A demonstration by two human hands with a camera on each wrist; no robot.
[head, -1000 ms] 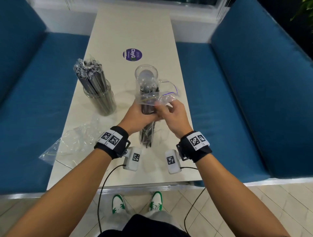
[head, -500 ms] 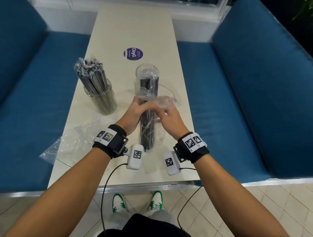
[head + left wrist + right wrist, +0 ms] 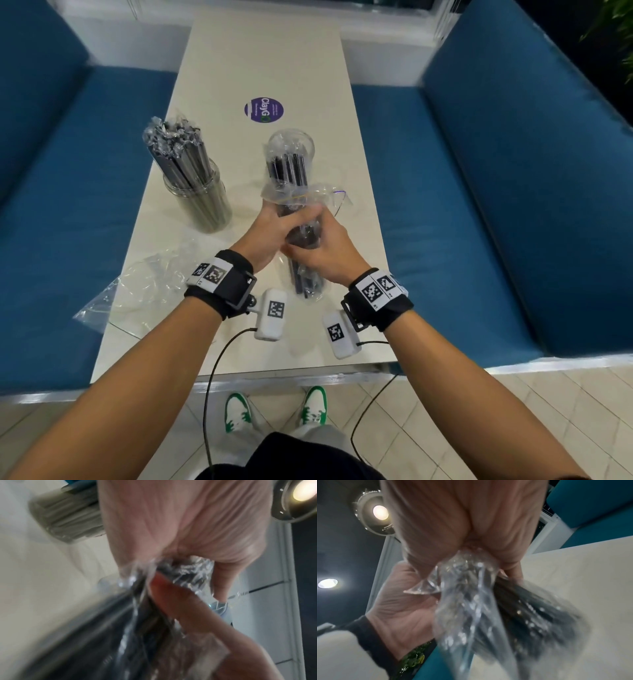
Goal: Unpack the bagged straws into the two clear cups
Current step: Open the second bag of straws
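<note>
Right now both hands are close together, w/ fingers curled tight round the same bag of straws (image 3: 303, 236). The left hand (image 3: 265, 236) grips it from the left side and the right hand (image 3: 325, 255) grips it from the right, a bit nearer the person. The wrist views show the same thing up close: crinkly clear plastic squeezed in each palm, dark straws inside.

The bag is held up over the bench (image 3: 260, 61), tilted so its top end points away. Black straw tips poke out of the open bag mouth at that far end. Just behind them stands the 2nd clear cup (image 3: 291, 140); I can't tell if any tips are inside it yet.

To the left, well apart, the 1st clear cup (image 3: 202, 198) is already full of straws. An empty bag (image 3: 137, 291) lies flat on the bench near the left wrist. A round purple sticker (image 3: 263, 109) sits further back.

So, I think it's the 2nd half of the job: getting this bundle out and into the 2nd cup. Next move prob. needs one hand to hold the straws, the other to slide the plastic back off, and keep the tips aimed at the cup so none spill.
</note>
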